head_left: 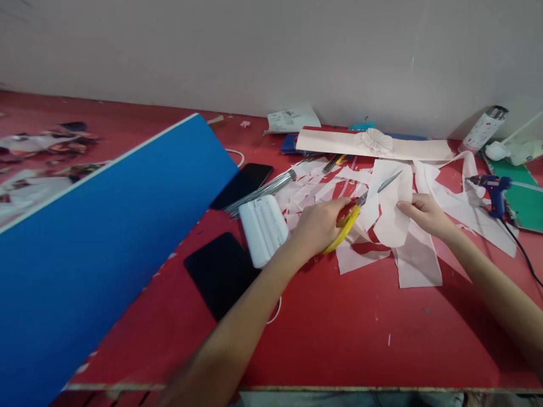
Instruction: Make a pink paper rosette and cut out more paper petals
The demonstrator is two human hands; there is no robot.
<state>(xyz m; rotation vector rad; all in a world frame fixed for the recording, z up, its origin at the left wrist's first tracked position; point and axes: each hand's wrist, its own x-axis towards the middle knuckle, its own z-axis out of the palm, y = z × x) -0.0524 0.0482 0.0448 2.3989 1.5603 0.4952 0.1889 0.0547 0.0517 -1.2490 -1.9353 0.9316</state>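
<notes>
My left hand is closed around the yellow-handled scissors. Their blades point up and to the right, parted, and meet a pale pinkish-white sheet of paper with a curved cut edge. On the right side of that sheet, my right hand pinches it between thumb and fingers. Beneath both hands lie cut paper scraps and a larger pale piece of paper. A white box-shaped device sits beside my left forearm.
A large blue board slants across the left. Black tablet-like slabs, thin metal rods, a blue glue gun, a green board and a patterned bottle lie or stand about the red table. A wall rises behind.
</notes>
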